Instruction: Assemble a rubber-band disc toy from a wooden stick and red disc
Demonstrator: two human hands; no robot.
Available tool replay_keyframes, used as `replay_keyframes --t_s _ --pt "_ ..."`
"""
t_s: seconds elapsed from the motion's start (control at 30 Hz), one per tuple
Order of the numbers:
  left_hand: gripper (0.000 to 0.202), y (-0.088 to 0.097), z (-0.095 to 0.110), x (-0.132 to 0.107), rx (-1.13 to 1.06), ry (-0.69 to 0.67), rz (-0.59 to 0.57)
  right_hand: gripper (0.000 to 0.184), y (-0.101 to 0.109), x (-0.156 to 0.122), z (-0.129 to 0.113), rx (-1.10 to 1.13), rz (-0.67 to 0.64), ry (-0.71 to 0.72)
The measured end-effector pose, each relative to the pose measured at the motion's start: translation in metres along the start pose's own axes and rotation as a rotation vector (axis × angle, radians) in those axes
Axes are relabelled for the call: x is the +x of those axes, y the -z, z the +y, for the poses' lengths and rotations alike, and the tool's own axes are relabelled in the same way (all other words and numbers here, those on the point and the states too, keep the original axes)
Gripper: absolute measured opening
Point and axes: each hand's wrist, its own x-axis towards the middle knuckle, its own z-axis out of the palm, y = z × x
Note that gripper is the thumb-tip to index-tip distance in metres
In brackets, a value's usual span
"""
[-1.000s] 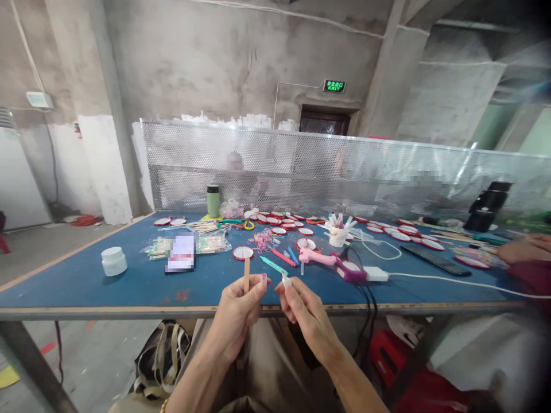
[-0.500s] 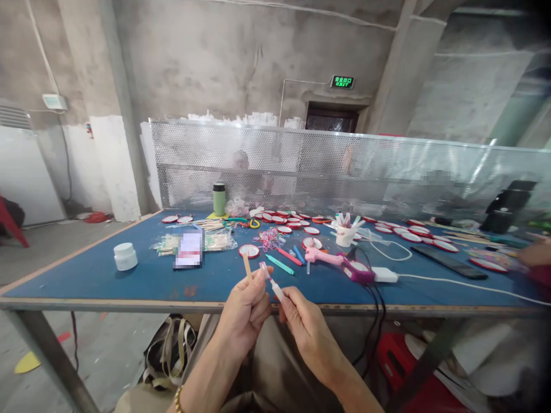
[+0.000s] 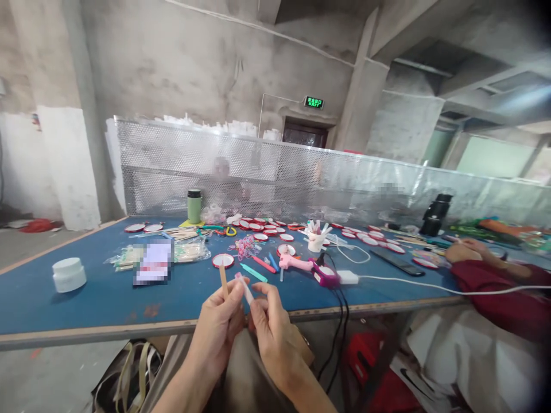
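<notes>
Fingers of the left hand (image 3: 215, 330) pinch a wooden stick (image 3: 223, 280) upright; the right hand (image 3: 269, 324) grips a small whitish tube (image 3: 244, 288) just beside it — both above the near edge of the table (image 3: 86, 310). A slack pinch could, I judge, drop either piece past that edge.

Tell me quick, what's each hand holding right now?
Left hand: closed, pinching a wooden stick upright.
Right hand: closed, pinching a white tube.

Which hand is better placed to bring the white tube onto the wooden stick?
Probably the right hand: it pinches the white tube, tip angled toward the wooden stick, which the left hand holds upright beside it.
</notes>
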Motion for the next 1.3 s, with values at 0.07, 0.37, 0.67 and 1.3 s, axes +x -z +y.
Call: replay_keyframes --t_s 0.07,0.37,0.67,1.3 --pt "0.038 0.0 0.004 0.0 0.086 -0.065 0.034 0.034 -0.003 0.0 0.003 0.036 0.015 -0.016" --pt "0.045 0.007 0.013 0.003 0.35 -0.23 0.083 0.041 -0.014 0.004 -0.007 0.464 -0.021 -0.098" --pt "0.047 0.01 0.02 0.001 0.327 -0.161 -0.025 0.048 -0.013 0.005 -0.012 0.688 -0.111 -0.214" --pt "0.042 0.025 0.025 -0.003 0.293 -0.221 0.063 0.039 0.002 0.024 -0.019 0.504 -0.424 -0.248"
